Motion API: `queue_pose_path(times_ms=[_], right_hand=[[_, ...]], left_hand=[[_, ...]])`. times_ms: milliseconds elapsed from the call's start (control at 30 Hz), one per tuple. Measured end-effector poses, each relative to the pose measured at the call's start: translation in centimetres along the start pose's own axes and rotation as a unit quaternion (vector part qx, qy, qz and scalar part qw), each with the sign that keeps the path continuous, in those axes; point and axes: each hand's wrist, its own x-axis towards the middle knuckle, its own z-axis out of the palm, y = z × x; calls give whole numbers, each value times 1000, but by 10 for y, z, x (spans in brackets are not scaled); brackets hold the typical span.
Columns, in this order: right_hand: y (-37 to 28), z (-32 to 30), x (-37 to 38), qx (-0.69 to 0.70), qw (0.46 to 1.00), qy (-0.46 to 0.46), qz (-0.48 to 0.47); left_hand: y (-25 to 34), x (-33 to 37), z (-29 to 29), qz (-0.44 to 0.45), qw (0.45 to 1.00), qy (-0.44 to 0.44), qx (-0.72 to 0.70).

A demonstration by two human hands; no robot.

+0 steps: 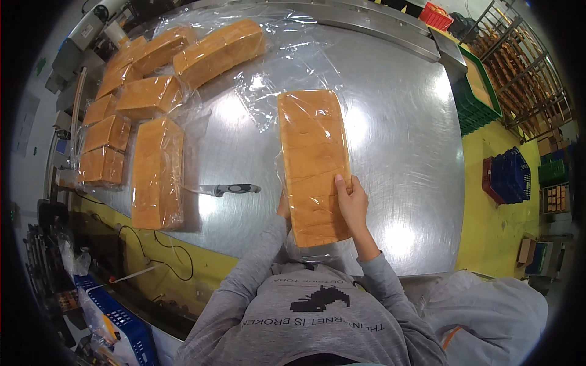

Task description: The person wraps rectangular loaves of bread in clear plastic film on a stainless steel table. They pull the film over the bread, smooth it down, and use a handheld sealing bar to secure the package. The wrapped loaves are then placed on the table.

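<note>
Steel table (pixel 403 122): long orange bagged loaf (pixel 314 165) is gripped at its near end by right hand (pixel 353 204) and left hand (pixel 283 207); wrapped loaves (pixel 152 97) are stacked far left.

Single head view (fisheye), looking steeply down, close over steel table (pixel 403 122).

Steel table (pixel 397 140); yellow floor (pixel 482 226); blue crates (pixel 511 175)

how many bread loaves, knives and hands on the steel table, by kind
bagged bread loaves: 9, one held by both hands, eight at the left, nearest
knife: 1
hands: 2, left hand, right hand
total: 12
</note>
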Motion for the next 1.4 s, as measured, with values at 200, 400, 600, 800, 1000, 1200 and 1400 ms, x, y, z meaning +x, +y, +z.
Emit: queue_pose_path(times_ms=[200, 400, 600, 800, 1000, 1200, 1400], right_hand=[[28, 1, -39, 81, 994, -66, -23], [70, -6, -114, 182, 971, -144, 51], [105, -36, -142, 176, 940, -292, 30], [105, -66, -22, 96, 977, -186, 36], [40, 20, 89, 215, 965, -10, -151], [56, 64, 84, 414, 899, -143, 22], [67, 67, 97, 305, 942, 11, -140]], left_hand=[[-17, -48, -16, -57, 998, 27, 7], [-102, -85, -81, 99, 967, 120, 200], [-96, -154, -96, 197, 798, -31, 568], [51, -139, -55, 93, 799, 8, 594], [89, -10, 12, 454, 829, 132, 300], [48, 45, -15, 292, 947, 77, 108], [51, 38, 0, 428, 878, 119, 178]])
